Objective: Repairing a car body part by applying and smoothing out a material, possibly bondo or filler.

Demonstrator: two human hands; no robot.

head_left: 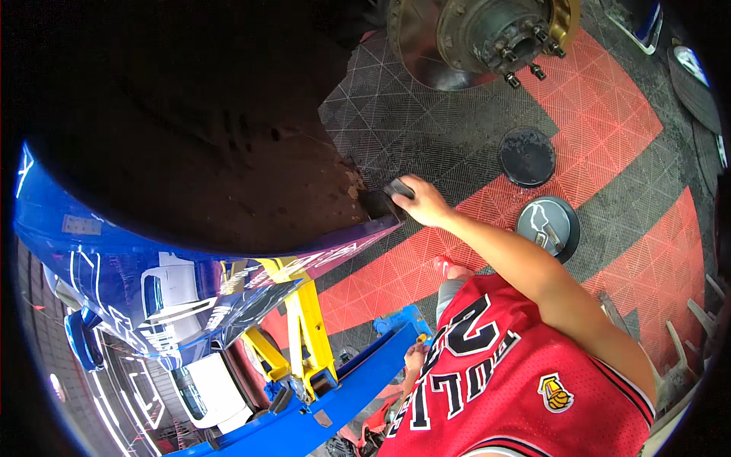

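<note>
My right hand (423,202) reaches forward to the lower rear corner of the glossy blue car fender (114,259), where the dark wheel arch (198,137) ends. Its fingers are closed on a small dark pad-like object (399,188) pressed against that corner. My left hand (415,356) is low beside my red jersey, resting at the blue lift arm (343,404). A small yellow thing shows at its fingertips; I cannot tell whether it is held.
A bare wheel hub with studs and brake disc (480,30) hangs at the top. On the red and grey tiled floor (609,129) lie a black round lid (527,156) and a grey round tray (548,225) with small parts. A yellow lift post (308,327) stands under the fender.
</note>
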